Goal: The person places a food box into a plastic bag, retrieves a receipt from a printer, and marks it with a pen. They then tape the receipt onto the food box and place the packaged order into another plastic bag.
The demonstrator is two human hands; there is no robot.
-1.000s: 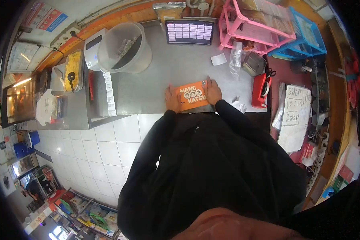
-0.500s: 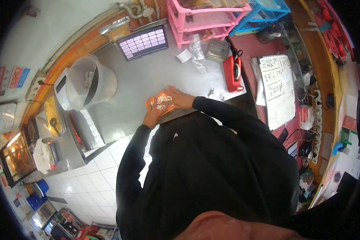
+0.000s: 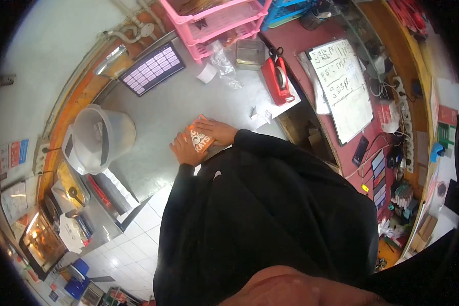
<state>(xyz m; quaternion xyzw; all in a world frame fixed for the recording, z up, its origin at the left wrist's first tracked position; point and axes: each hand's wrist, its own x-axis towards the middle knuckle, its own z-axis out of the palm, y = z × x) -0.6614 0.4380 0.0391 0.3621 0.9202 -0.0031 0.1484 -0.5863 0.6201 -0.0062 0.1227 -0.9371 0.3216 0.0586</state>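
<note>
Left hand (image 3: 185, 150) and right hand (image 3: 218, 132) lie with fingers extended over the orange box (image 3: 196, 138), which sits between them, seemingly flat on the metal counter (image 3: 155, 115).

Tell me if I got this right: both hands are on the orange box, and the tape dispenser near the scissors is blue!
Nearly! The tape dispenser near the scissors is red, not blue; the head view shows it. The left hand and right hand are both on the orange box.
</note>
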